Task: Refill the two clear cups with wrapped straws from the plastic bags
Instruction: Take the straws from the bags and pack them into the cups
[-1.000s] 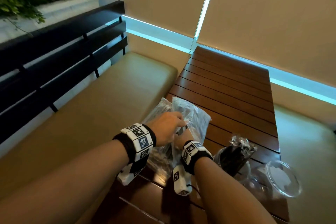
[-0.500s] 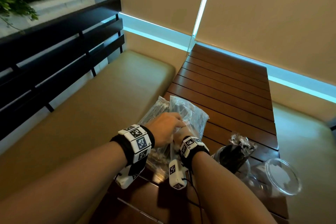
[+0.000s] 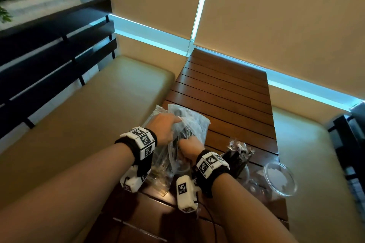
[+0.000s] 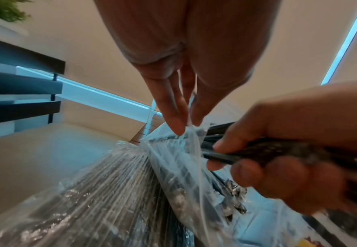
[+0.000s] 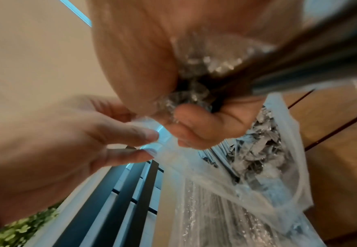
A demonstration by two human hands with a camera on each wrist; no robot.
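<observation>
Nearest the person, on the right of the slatted desk (image 3: pixel 227 92), two clear cups stand close together: one cup (image 3: pixel 240 165) already holds a dark bundle of wrapped straws with crinkled ends sticking up, while the empty cup (image 3: pixel 279 178) just right of it has nothing in it (so roughly half the refill is judged done).

A little farther and to the left, the right hand (image 4: pixel 283 150) has its fingers (image 4: pixel 255 173) curled tight round a bunch of dark wrapped straws (image 4: pixel 222 154) at the mouth of the open plastic bag (image 4: pixel 183 175). The risk here is a loose bunch: if the grip spans too many, the outer straws could slide free and scatter over the desk or drop onto the cushioned seat (image 3: pixel 98 116).

Just beyond, the left hand (image 3: pixel 165 129) pinches the thin rim of the bag between thumb and fingertips (image 4: pixel 178 123), holding the mouth up. That film looks slippery and stretchy; a quick pull by the right hand could tear it or drag the whole bag along, spilling what remains.

A second bag (image 4: pixel 78 192), full of straws, lies against the first on its left and could be nudged off the desk edge. The loaded cup looks top-heavy, and a careless carry across could knock it over.
</observation>
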